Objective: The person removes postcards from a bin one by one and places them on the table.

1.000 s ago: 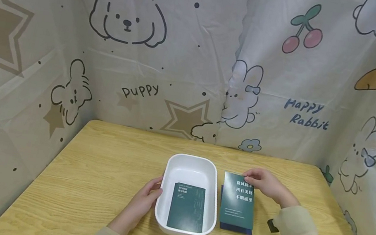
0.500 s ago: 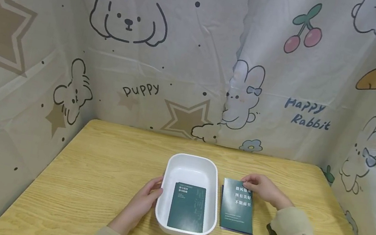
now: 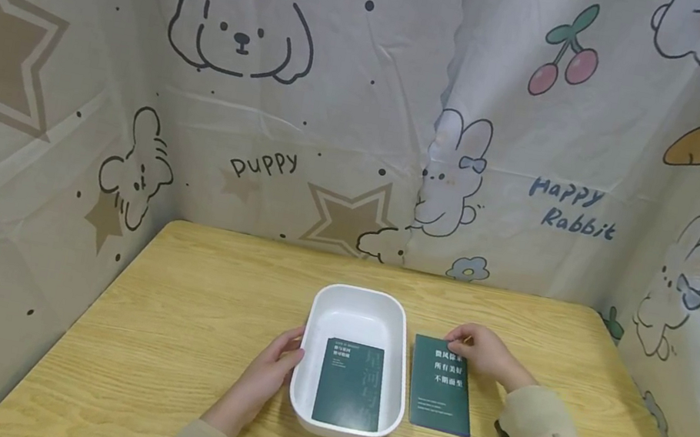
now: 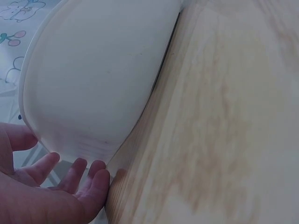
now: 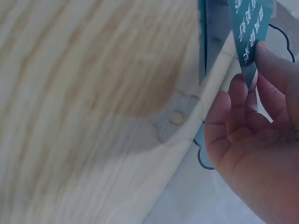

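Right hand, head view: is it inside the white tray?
No, the right hand pinches the far edge of a green card beside the white tray.

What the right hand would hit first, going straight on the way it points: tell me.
Beyond the card it pinches, the right hand points left toward the tray, so the tray's right side would likely come first. Its height is hard to judge; it might pass over instead.
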Motion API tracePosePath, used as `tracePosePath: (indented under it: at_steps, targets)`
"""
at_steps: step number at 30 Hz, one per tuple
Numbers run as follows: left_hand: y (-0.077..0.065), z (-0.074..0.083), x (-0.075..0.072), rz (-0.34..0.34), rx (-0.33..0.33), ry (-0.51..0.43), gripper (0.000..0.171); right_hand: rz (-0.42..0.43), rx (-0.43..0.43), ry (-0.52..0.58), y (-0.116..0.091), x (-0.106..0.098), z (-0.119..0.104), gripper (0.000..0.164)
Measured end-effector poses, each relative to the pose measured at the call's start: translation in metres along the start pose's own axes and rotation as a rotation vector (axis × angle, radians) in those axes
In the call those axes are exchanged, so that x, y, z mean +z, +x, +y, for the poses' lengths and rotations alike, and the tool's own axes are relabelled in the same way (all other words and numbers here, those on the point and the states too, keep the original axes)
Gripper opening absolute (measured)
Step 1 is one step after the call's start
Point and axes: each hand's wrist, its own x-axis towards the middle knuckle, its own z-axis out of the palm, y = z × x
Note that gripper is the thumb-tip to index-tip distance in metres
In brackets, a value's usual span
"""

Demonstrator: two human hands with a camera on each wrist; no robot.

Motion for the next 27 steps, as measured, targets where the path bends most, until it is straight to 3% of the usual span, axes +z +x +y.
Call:
tracePosePath:
  at_steps: [27]
  targets:
    - [-0.004,0.004,0.0,0.0,0.0,0.007,0.047,0.032,0.002,-0.151,0.0,0.013,-0.005,0.006]
